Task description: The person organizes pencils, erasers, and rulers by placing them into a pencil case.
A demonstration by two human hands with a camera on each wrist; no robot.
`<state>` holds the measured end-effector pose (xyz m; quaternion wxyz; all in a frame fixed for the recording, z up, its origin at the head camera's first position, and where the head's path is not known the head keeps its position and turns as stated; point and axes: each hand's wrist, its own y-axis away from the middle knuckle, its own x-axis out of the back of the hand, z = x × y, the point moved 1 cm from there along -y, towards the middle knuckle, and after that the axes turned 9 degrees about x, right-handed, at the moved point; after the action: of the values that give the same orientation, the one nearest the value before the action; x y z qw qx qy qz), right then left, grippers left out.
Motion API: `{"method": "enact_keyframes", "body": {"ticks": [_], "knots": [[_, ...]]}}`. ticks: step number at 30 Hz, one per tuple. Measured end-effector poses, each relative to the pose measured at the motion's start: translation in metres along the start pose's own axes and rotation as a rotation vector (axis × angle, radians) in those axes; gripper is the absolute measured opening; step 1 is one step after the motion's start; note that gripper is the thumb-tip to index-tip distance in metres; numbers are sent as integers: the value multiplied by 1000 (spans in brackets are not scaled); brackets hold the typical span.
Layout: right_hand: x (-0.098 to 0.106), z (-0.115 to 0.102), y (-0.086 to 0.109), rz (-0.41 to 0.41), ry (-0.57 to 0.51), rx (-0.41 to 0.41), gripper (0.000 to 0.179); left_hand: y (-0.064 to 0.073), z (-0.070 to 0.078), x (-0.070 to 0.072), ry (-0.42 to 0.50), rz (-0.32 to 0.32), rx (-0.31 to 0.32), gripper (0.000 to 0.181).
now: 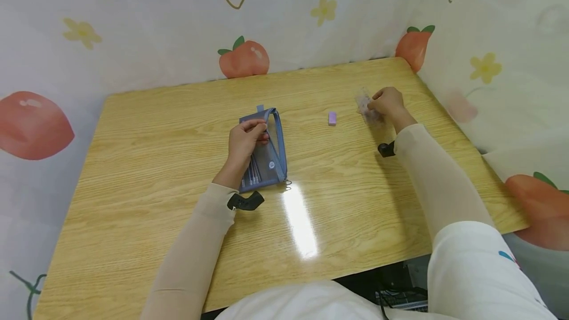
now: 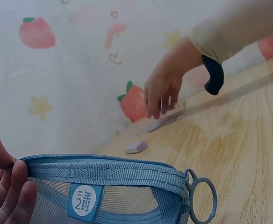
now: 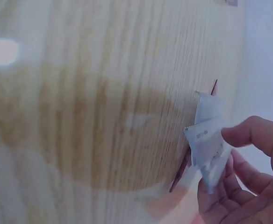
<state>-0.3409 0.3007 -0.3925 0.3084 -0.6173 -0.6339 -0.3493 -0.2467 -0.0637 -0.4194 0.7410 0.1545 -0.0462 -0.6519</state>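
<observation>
counted one blue mesh pouch [image 1: 268, 154] and one oblong lilac block [image 1: 332, 118] on the wood-grain table [image 1: 146, 162], plus one crinkled translucent packet [image 3: 209, 140] — stretched both arms [image 1: 188, 256] forward, well apart; pinched the pouch with the left hand [image 1: 243, 141] and the packet with the curled right hand [image 1: 388, 101].

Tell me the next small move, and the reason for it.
I'd probably have the right hand set down the clear plastic packet it pinches, freeing it for the purple eraser: that lies between the hands, while the left hand holds the edge of the blue mesh pouch, which gapes open.
</observation>
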Motion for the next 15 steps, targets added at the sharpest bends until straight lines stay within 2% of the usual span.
{"method": "enact_keyframes", "body": {"ticks": [3,5,7,12,15], "knots": [[-2,2,1,29,-18,14,34,0,0,1,-3,1,1,16],[-3,4,1,48,-72,1,32,1,0,1,1,-1,-1,16],[-5,6,1,46,-201,-41,28,1,0,1,3,-3,-5,16],[-6,9,7,-18,-688,-187,23,1,0,2,-8,-7,-8,16],[-4,7,13,-41,-865,-215,23,2,1,3,-12,-10,-8,18]]}}
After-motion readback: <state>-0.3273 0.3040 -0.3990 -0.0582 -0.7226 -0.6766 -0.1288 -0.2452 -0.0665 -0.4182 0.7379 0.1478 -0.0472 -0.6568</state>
